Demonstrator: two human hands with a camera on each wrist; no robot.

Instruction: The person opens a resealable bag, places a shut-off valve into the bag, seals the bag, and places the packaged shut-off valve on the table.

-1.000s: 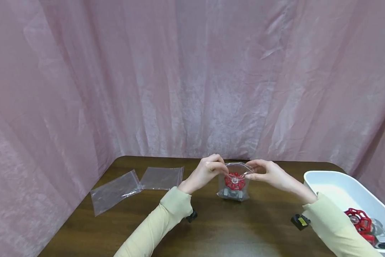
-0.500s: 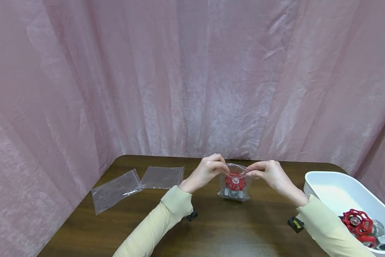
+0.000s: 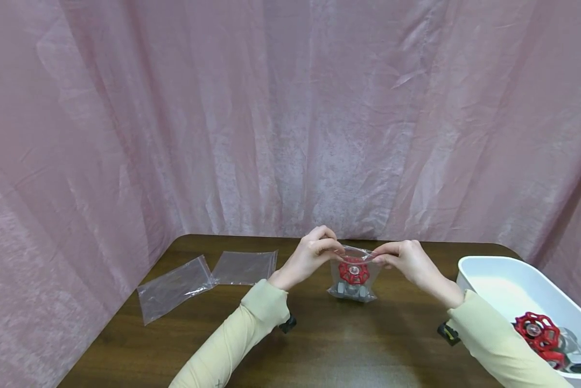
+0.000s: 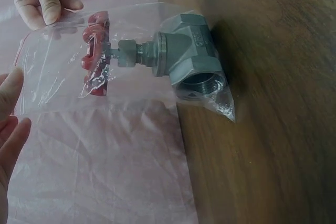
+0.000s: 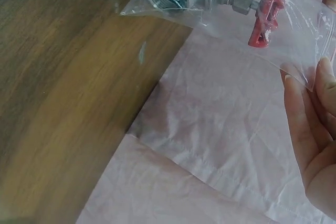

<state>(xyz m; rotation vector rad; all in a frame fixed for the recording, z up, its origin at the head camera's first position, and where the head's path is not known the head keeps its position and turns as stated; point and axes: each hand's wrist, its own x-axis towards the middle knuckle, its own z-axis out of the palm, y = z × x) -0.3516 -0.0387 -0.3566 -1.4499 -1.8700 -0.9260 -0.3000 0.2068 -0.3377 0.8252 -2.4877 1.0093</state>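
A gate valve with a red handwheel [image 3: 354, 271] stands upright inside a clear zip bag [image 3: 373, 276] on the table. Its grey metal body [image 4: 181, 51], with a threaded port, sits at the bag's bottom. My left hand [image 3: 312, 254] pinches the top left corner of the bag. At the top right corner, my right hand [image 3: 410, 265] pinches the plastic between thumb and fingers. In the right wrist view the right hand [image 5: 314, 135] holds the bag's edge beside the handwheel. Whether the bag's seal is closed cannot be told.
Two flat clear bags, one nearer [image 3: 174, 291] and one farther [image 3: 245, 268], lie on the table's left side. A white bin [image 3: 501, 283] at the right holds more red-wheeled valves [image 3: 537, 331]. A pink curtain [image 3: 290, 134] hangs behind the table.
My right hand's fingers, spread at the bag's right corner a second ago, have come together and pinch it. The left hand stays at its corner, slightly higher. The valve hardly moves.
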